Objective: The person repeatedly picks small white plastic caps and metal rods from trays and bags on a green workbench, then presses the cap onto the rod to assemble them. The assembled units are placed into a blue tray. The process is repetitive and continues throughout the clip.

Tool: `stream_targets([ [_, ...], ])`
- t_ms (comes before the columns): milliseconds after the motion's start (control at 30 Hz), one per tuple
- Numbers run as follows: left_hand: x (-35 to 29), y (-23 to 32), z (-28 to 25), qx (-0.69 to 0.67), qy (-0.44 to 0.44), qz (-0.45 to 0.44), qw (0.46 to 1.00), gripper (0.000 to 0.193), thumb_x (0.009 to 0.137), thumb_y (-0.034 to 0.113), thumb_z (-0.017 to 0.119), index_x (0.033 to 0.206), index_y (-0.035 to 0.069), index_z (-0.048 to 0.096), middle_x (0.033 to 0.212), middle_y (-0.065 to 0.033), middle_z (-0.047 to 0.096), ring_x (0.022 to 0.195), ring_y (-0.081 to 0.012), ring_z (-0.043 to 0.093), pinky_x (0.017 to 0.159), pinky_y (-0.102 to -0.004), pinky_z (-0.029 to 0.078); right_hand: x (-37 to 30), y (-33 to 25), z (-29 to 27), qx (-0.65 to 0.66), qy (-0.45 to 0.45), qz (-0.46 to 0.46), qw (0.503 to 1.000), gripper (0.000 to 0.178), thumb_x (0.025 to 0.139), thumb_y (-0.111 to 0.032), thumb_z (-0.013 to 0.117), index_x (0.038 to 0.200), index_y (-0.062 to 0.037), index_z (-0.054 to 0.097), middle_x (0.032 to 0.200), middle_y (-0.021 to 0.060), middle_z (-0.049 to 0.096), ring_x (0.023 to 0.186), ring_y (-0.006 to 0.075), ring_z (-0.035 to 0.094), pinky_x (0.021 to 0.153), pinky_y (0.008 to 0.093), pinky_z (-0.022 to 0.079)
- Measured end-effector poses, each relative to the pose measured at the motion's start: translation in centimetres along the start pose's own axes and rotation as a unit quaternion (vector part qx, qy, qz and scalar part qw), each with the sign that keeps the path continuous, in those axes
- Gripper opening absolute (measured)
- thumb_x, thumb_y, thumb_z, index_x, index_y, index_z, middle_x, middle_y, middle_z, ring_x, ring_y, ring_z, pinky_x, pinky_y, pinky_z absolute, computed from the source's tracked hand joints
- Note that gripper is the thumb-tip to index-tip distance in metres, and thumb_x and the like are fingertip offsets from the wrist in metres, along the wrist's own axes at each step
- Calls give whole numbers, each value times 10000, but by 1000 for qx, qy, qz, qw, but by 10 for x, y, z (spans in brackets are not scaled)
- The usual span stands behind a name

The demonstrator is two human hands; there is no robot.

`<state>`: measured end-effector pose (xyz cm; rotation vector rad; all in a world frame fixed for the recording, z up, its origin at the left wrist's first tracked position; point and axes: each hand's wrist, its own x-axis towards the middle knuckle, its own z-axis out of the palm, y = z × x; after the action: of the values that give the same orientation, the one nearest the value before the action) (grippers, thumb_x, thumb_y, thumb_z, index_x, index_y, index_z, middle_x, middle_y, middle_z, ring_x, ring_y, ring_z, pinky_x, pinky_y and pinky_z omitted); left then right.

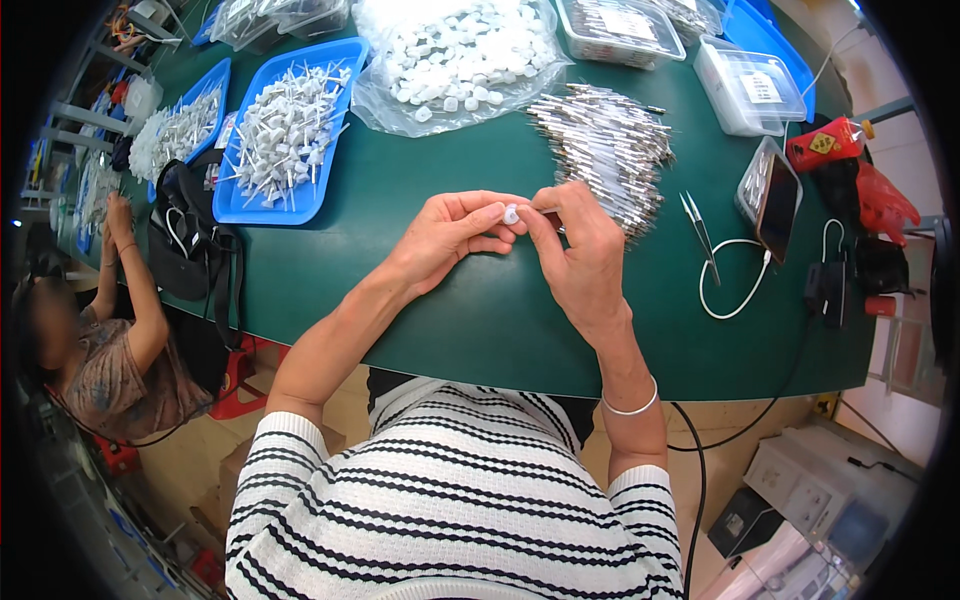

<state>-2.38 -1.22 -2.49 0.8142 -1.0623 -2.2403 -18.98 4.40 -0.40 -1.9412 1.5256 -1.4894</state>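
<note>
My left hand [450,235] and my right hand [582,255] meet over the green table. Between their fingertips is a small white plastic cap [511,214], pinched from both sides. Just beyond my right hand lies a heap of thin metal-and-white rods [605,150]. A clear plastic bag [385,112] of loose white caps [460,60] lies open at the far middle. To the left, a blue tray [228,207] holds a pile of white caps with thin stems [290,130].
Right of the rods are tweezers [702,235], a white cable [715,312], a phone [780,210] on a clear box and a lidded plastic box [750,90]. A black bag [182,235] sits at the left edge. A co-worker [125,330] sits at far left.
</note>
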Motion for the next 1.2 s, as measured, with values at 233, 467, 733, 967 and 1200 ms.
stream_targets([
  [233, 1, -1, -1, -5, 0, 2, 1000, 287, 941, 133, 525, 1153, -53, 575, 958, -77, 644, 827, -109, 621, 772, -243, 547, -1, -2, 0, -16, -1, 10, 1000, 115, 788, -2, 658, 792, -17, 544, 719, 83, 536, 556, 211, 549, 483, 326, 430],
  [467, 1, -2, 0, -10, 1, 2, 1000, 278, 942, 132, 523, 1145, -49, 580, 949, -74, 645, 827, -108, 621, 770, -243, 548, -1, -3, 0, -29, 2, 8, 1000, 117, 794, -20, 654, 778, -22, 538, 704, 81, 520, 547, 220, 536, 477, 335, 421],
  [733, 1, -3, -1, 5, 4, 15, 1000, 270, 936, 131, 538, 1145, -33, 586, 951, -64, 645, 828, -102, 622, 770, -237, 545, -1, -3, 2, -49, 1, 4, 999, 120, 793, -25, 651, 770, -31, 534, 700, 78, 513, 557, 226, 537, 487, 345, 424],
  [967, 1, -6, 0, 51, 20, 45, 997, 252, 927, 129, 555, 1132, -13, 599, 952, -45, 642, 842, -90, 611, 769, -235, 530, -3, -1, 3, -30, 6, 19, 999, 117, 788, -24, 663, 790, -24, 546, 711, 84, 531, 560, 220, 551, 492, 330, 435],
  [1200, 1, -4, 0, 32, 17, 20, 999, 243, 925, 128, 558, 1115, -16, 605, 949, -50, 640, 827, -93, 607, 768, -236, 532, 0, 1, 2, 29, 15, 40, 999, 111, 787, -11, 669, 807, -10, 559, 726, 90, 562, 569, 209, 575, 502, 306, 449],
])
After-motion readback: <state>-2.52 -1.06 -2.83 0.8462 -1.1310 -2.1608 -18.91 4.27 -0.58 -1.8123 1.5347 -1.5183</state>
